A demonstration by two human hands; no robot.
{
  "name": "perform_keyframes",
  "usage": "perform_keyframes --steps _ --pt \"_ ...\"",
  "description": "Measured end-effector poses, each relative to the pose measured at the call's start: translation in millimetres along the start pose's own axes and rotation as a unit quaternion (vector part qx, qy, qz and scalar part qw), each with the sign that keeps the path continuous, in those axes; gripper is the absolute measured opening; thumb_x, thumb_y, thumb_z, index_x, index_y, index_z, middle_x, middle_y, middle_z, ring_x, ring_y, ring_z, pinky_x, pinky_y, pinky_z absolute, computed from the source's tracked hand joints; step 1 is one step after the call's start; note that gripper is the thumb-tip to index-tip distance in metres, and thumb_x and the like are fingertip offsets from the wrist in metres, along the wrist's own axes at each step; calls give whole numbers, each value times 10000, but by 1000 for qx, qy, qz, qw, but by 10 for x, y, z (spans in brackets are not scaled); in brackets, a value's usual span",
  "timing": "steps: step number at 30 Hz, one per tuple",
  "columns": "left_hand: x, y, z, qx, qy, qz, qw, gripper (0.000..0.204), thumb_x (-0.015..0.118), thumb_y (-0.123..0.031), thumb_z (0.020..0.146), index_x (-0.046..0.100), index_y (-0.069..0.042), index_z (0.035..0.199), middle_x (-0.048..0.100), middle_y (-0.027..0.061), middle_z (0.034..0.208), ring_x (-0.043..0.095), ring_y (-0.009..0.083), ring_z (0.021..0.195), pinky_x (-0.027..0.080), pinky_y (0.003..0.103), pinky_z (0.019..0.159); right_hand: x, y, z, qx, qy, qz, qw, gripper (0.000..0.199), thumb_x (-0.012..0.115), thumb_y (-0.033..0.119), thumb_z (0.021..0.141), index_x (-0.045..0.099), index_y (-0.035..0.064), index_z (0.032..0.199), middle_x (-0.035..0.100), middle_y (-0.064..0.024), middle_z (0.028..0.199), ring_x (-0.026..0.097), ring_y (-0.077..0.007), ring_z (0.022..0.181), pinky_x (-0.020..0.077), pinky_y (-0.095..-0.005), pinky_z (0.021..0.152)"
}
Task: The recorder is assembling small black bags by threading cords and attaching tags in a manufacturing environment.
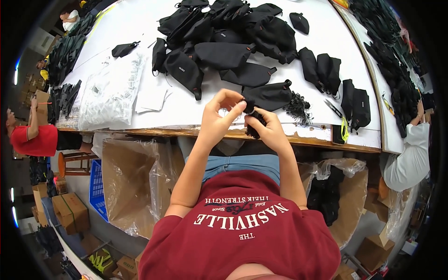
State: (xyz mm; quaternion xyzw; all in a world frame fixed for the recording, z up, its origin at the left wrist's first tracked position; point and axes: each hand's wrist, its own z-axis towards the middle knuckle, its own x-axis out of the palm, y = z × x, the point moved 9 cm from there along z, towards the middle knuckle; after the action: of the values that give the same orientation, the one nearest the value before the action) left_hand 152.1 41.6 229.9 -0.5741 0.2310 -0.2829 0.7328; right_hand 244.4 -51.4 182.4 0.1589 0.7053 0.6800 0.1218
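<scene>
At the table's front edge, my left hand (221, 116) and my right hand (271, 132) are close together around a small black bundle (253, 126), perhaps of cord or strap. My right fingers wrap round its lower part. The left thumb and fingertips pinch at its upper end, where thin strands seem to show. Just beyond my hands lies a black zippered pouch (268, 95). To its right rests a tangle of short black cords (297, 108). Behind these, a heap of similar black pouches (224, 55) spreads over the white table (322, 28).
A transparent bag of small pale pieces (109, 95) and white paper slips (152, 99) lie left. Scissors (333, 108), a yellow-green cord (344, 129) and more pouches (357, 105) lie right. Plastic-lined cartons (135, 186) flank me below the edge. Other people work at both sides.
</scene>
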Motion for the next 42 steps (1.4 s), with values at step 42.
perform_keyframes --steps 42 --pt "97 262 34 1 74 174 982 109 650 -54 742 590 7 810 575 68 723 548 144 653 448 265 625 272 -153 -167 135 212 263 931 256 547 224 823 494 49 644 492 -47 573 467 -106 489 378 -223 454"
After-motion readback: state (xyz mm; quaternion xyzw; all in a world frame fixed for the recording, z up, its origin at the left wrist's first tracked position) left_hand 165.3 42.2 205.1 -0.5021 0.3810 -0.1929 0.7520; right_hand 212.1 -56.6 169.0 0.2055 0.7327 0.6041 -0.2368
